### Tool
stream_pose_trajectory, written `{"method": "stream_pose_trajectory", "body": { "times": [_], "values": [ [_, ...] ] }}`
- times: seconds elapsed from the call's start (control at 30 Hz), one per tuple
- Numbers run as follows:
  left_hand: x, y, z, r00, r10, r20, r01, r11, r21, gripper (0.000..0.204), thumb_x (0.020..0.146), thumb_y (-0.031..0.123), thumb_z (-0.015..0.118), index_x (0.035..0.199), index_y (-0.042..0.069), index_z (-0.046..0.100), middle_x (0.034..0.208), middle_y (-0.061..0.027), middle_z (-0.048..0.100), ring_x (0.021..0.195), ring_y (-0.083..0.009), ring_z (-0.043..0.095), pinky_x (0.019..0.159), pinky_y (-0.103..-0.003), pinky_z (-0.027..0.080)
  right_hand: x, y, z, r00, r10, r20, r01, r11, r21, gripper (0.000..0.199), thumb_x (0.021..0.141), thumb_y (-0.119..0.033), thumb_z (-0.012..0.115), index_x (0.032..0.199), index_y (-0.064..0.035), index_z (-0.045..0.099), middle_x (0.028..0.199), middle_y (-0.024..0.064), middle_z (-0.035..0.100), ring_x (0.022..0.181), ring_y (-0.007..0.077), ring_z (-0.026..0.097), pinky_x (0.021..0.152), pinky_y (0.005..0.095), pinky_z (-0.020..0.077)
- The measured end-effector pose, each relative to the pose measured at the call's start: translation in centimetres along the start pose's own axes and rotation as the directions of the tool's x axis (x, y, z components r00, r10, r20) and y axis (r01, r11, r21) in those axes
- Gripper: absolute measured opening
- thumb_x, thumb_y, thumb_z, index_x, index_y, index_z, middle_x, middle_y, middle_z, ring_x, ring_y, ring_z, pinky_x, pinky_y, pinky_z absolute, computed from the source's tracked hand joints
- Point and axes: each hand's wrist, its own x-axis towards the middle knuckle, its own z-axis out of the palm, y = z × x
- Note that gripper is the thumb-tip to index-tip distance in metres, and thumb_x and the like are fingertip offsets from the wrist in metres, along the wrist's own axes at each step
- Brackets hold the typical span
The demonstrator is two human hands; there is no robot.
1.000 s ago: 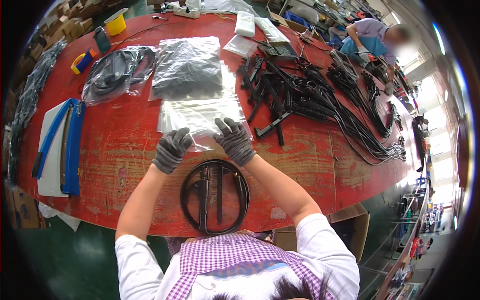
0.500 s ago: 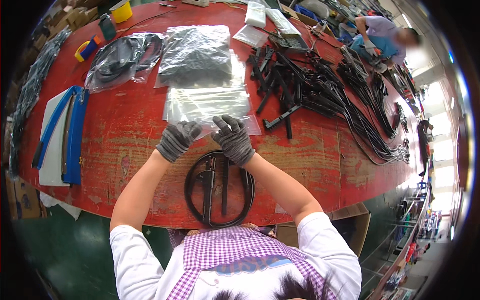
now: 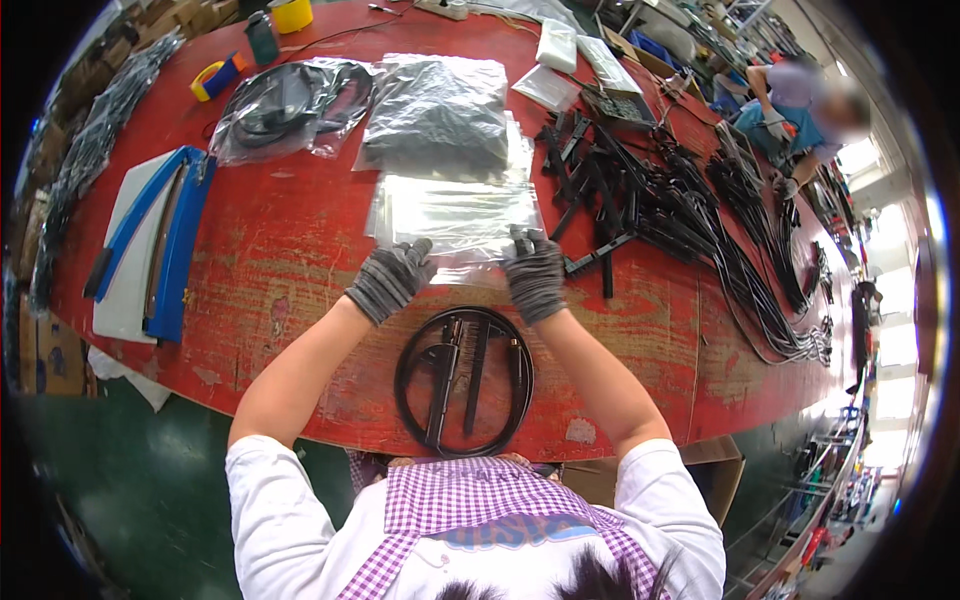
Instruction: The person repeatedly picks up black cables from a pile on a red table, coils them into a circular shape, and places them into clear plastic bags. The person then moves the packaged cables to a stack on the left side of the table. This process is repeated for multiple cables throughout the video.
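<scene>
Both my hands wear grey striped gloves and are at the near edge of a stack of clear plastic bags [image 3: 455, 212]. Between them a clear plastic bag [image 3: 468, 273] is stretched flat. My left hand [image 3: 393, 280] pinches its left near corner. At the opposite corner, my right hand [image 3: 535, 274] has its fingers bent and closed on the film. Closer to me, on the table, lies a coiled black cable [image 3: 400, 385]. Inside its loop are two slim black bars, one of them a long bar [image 3: 476, 385] beside a thicker piece with a bracket [image 3: 441, 385].
Black brackets and cables [image 3: 640, 220] pile up on the right of the red table [image 3: 270, 290]. A blue-and-white paper cutter [image 3: 150, 250] stands left. Filled plastic bags [image 3: 435, 115] lie beyond the stack, near a tape roll [image 3: 208, 82]. A co-worker [image 3: 795, 105] is at far right.
My hands have moved apart, with the bag's near edge now spread between them. The whole view has shifted, so the table's things appear farther right.
</scene>
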Motion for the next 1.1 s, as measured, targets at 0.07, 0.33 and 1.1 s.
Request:
{"method": "stream_pose_trajectory", "body": {
  "times": [0.07,0.33,1.1],
  "values": [
    [0.2,1.1,0.3,0.919,-0.342,0.197,0.322,0.938,0.125,0.014,0.080,0.018,0.053,0.091,0.012,0.060,0.086,-0.0106,0.056,0.067,-0.0243,0.060,0.053,-0.036,0.049,-0.8,2.1,0.8,0.983,0.112,0.143,-0.111,0.994,-0.017,0.019,0.072,-0.028,0.057,0.088,-0.0187,0.064,0.109,0.0037,0.056,0.101,0.0226,0.048,0.081,0.0404,0.0368],
    [-0.5,2.6,4.7,0.817,-0.506,0.276,0.502,0.860,0.090,0.023,0.082,0.015,0.046,0.101,0.008,0.058,0.068,-0.0126,0.059,0.061,-0.0276,0.061,0.052,-0.039,0.048,-7.6,1.8,2.9,0.977,0.200,0.069,-0.211,0.908,0.363,0.016,0.076,-0.013,0.051,0.090,-0.0108,0.059,0.066,0.0091,0.057,0.064,0.0279,0.056,0.055,0.0404,0.0438],
    [-19.5,19.9,-12.2,0.837,-0.426,0.344,0.517,0.822,-0.240,0.036,0.083,0.023,0.046,0.116,0.008,0.051,0.106,-0.0118,0.059,0.084,-0.0268,0.060,0.076,-0.040,0.047,-23.4,-4.2,-10.0,0.718,-0.571,0.398,0.210,0.723,0.658,0.049,0.084,-0.026,0.049,0.131,-0.0336,0.039,0.058,0.0090,0.054,0.049,0.0229,0.056,0.043,0.0363,0.0432]
  ]
}}
